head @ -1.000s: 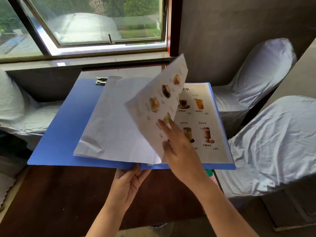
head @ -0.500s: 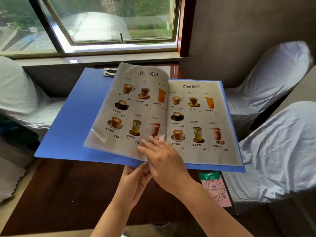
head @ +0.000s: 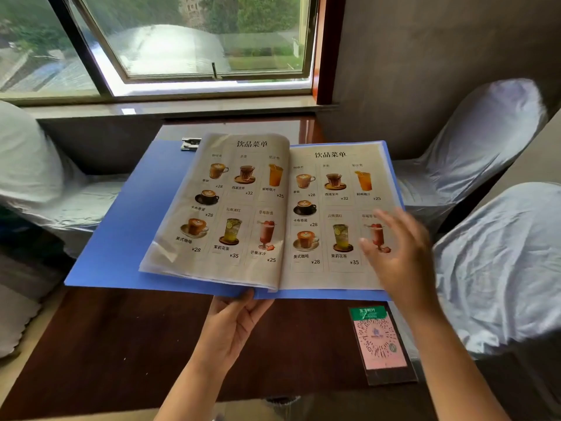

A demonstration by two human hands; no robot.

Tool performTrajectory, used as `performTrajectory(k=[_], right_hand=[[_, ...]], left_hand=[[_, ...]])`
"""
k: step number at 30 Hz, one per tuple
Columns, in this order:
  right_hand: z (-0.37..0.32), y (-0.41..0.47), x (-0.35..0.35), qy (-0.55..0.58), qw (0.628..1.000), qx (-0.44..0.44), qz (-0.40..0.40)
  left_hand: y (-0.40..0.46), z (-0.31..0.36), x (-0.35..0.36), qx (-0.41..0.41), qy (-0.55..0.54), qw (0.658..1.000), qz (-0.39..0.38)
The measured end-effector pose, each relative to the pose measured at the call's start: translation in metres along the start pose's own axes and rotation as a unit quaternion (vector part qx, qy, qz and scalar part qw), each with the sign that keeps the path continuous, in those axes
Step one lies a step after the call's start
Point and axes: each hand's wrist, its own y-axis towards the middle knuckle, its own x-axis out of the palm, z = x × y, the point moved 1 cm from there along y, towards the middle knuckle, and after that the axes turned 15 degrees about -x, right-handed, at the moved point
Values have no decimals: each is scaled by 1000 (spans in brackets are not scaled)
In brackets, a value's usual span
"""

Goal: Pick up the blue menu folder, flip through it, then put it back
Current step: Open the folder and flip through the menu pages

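Note:
The blue menu folder (head: 127,226) is held open above the dark wooden table (head: 115,354), showing two drink-menu pages with pictures and prices. My left hand (head: 233,326) grips its near edge from below at the spine, thumb on top. My right hand (head: 397,253) hovers blurred over the lower right corner of the right-hand page, fingers spread, holding nothing. A metal clip (head: 189,144) sits at the folder's far edge.
A QR-code card in a clear stand (head: 379,341) lies on the table near its right edge. Chairs with pale covers stand to the right (head: 498,262), (head: 473,153) and left (head: 33,183). A window and sill lie beyond the table.
A page was turned over to the left and now lies flat. My right hand let go of it and moved right, over the right-hand page. The left hand kept its hold.

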Motion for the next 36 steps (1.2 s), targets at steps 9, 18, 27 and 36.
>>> performTrajectory(k=[9,18,27,36], right_hand=[[63,-24,-25,398,869,287,-71],[68,-27,-20,441,868,209,-91],[65,-32,-5,475,851,191,-117],[62,-46,0,515,826,204,-104]], left_hand=[[-2,2,3,8,18,1000,3],[-8,6,-3,20,65,998,19],[-21,30,4,91,406,905,92],[-17,52,10,35,251,967,15]])
